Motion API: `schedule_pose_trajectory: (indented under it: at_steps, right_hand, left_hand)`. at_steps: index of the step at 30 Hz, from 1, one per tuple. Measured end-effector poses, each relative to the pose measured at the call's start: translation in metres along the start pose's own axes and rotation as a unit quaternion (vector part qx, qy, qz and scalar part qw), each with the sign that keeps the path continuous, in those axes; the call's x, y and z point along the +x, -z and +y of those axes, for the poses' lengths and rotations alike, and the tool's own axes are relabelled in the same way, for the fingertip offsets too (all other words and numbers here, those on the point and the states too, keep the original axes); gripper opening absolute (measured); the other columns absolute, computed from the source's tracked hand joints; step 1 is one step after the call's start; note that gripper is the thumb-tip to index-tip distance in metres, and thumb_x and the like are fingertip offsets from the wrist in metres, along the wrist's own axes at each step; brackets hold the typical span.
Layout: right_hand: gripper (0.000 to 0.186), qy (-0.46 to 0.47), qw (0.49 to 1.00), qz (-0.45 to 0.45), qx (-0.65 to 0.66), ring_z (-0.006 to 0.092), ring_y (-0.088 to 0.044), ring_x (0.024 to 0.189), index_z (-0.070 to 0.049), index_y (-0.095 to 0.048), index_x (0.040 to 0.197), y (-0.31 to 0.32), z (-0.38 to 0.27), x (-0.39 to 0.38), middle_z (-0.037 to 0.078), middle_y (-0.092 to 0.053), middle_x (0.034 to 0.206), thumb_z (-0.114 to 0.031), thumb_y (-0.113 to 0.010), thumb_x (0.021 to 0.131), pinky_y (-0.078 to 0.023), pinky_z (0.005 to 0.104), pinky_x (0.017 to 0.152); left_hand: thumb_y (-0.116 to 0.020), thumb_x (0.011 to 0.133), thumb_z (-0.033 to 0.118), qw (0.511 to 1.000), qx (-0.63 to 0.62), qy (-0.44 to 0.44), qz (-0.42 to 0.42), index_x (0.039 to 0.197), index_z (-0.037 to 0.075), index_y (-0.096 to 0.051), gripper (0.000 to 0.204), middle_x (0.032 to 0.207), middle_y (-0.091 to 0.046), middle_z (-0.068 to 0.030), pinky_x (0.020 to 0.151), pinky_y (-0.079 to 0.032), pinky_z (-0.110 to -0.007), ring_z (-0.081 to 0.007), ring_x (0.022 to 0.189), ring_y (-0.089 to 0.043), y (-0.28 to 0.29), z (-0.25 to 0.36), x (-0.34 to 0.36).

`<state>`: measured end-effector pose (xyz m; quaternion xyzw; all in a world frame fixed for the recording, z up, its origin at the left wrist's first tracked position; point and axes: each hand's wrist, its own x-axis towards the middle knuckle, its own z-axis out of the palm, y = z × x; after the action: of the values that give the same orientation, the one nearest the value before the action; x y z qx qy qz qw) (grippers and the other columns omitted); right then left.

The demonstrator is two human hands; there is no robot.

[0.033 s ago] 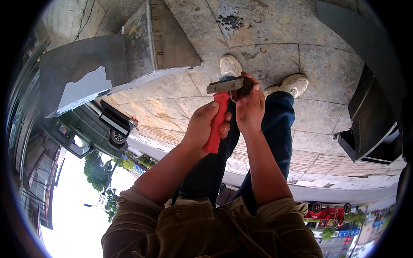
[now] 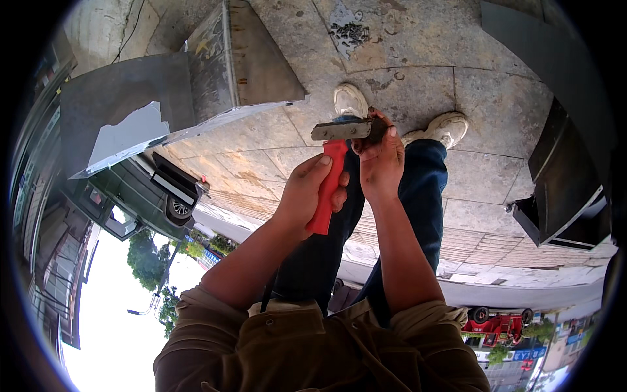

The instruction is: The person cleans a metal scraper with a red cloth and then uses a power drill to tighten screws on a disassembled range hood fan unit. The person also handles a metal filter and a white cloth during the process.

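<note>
My left hand [image 2: 305,183] is closed around the red handle [image 2: 328,189] of a hand tool, thumb laid along its side. Across the top of the handle lies a flat grey metal strip [image 2: 339,130] with two small round marks like holes or rivets. Whether strip and handle are joined, I cannot tell. At the strip's right end, my right hand [image 2: 383,166] grips a dark, rough-looking piece [image 2: 377,130] with bent fingers. Part of that piece is hidden by the fingers, and its kind is unclear. Both hands are held in front of my legs, above the paving.
A large bent sheet-metal piece [image 2: 150,85] stands at the left. Dark metal box-like parts [image 2: 565,176] are at the right. Small dark pieces, perhaps screws [image 2: 349,32], lie scattered on the stone paving [image 2: 496,91]. My shoes [image 2: 450,129] stand just beyond my hands.
The metal strip has turned slightly, from sloping down at its left end to nearly level. Both hands keep their grips in almost the same place.
</note>
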<state>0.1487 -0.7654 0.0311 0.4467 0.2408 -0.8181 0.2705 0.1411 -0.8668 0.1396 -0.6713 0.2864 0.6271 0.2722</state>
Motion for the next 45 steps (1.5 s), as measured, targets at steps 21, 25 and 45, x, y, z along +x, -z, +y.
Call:
schedule_pose_trajectory:
  at_steps: [21, 25, 45]
  right_hand:
    - [0.040, 0.051, 0.995, -0.029, -0.085, 0.0107, -0.054, 0.082, 0.001, -0.048, 0.122, 0.006, 0.003, -0.001, 0.006, -0.058, 0.095, -0.028, -0.044, 0.096, -0.043, 0.0247, 0.069]
    - [0.038, 0.064, 0.993, -0.031, -0.099, 0.0114, -0.053, 0.080, 0.003, -0.048, 0.123, 0.005, 0.004, -0.001, 0.005, -0.056, 0.090, -0.025, -0.045, 0.096, -0.043, 0.0250, 0.069]
    - [0.030, 0.065, 0.989, 0.025, -0.134, 0.0177, -0.056, 0.103, 0.005, -0.051, 0.119, 0.004, 0.001, 0.002, 0.018, -0.057, 0.116, -0.007, -0.049, 0.092, -0.043, 0.0286, 0.090]
  left_hand:
    - [-0.041, 0.096, 0.026, 0.998, 0.070, -0.006, -0.006, 0.108, 0.001, -0.047, 0.028, 0.078, -0.055, -0.0072, 0.046, -0.041, -0.024, -0.0117, 0.052, -0.050, -0.001, -0.001, 0.002]
    - [-0.041, 0.096, 0.026, 1.000, 0.000, 0.011, -0.001, 0.104, 0.002, -0.048, 0.026, 0.078, -0.054, -0.0074, 0.046, -0.040, -0.025, -0.0125, 0.051, -0.049, 0.000, 0.003, 0.003]
    - [-0.042, 0.096, 0.027, 0.993, 0.113, -0.037, 0.027, 0.110, 0.003, -0.047, 0.028, 0.076, -0.054, -0.0064, 0.045, -0.041, -0.024, -0.0113, 0.051, -0.050, 0.006, -0.006, 0.007]
